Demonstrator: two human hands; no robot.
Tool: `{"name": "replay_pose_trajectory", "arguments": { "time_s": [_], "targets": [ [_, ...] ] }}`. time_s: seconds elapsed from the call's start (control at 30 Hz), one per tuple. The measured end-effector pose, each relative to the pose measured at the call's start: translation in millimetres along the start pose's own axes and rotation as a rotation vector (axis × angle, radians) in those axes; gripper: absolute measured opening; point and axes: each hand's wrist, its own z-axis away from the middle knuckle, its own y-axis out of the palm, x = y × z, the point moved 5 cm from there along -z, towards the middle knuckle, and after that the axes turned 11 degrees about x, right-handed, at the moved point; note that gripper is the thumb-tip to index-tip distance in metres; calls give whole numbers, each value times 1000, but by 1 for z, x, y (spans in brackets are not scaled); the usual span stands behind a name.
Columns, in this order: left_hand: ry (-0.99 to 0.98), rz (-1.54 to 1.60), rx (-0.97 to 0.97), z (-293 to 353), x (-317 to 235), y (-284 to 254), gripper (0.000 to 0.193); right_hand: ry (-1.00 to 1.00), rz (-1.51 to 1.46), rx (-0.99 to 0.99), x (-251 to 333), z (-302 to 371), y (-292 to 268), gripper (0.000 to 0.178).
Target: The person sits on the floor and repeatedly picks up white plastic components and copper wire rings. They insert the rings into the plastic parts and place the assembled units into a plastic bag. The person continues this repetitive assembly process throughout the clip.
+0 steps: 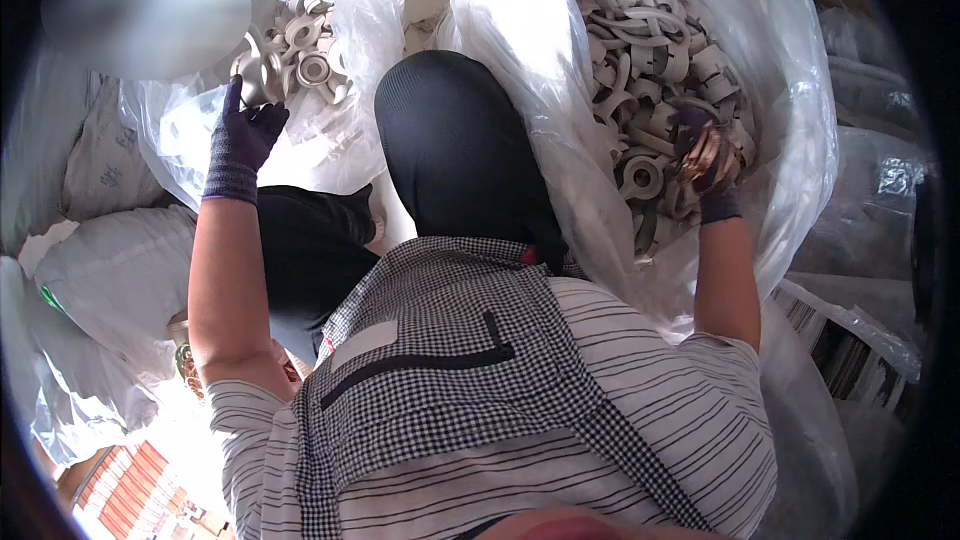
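Note:
My left hand (245, 135), in a dark purple glove, is beside the left plastic bag with its fingers apart. A grey plastic ring-shaped part (258, 78) lies just beyond its fingertips; I cannot tell whether they touch. My right hand (712, 152), gloved too, reaches into the right bag with its fingers curled among the grey parts. What those fingers hold, if anything, is hidden. Around it lies a heap of grey plastic rings and clips (655, 55), with one round ring (641, 178) just left of the hand.
The clear left bag (365, 0) holds several similar grey ring parts. The large clear right bag (800, 130) stands with its mouth open. My dark-clad knee (455, 130) is between the bags. Pale sacks (120, 270) lie at the left, and plastic-wrapped goods (870, 200) at the right.

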Motion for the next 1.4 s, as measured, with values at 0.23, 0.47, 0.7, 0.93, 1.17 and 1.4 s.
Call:
{"name": "replay_pose_trajectory", "arguments": {
  "time_s": [0.23,0.47,0.7,0.93,1.17,1.4],
  "targets": [
    [180,-259,107,36,32,62,78,363,-877,280,3,20,88,36],
    [141,-309,189,64,72,92,69,18,-263,663,-19,4,115,38],
    [131,-323,241,84,80,100,64,-140,128,480,41,25,105,38],
    [150,-366,303,79,85,94,60,-99,435,-164,-69,-17,38,28],
    [443,-444,290,114,73,115,45,-420,275,-234,148,20,-34,28],
    [999,-1040,595,195,74,201,49,-478,-751,-171,222,22,-40,28]
  ]
}}
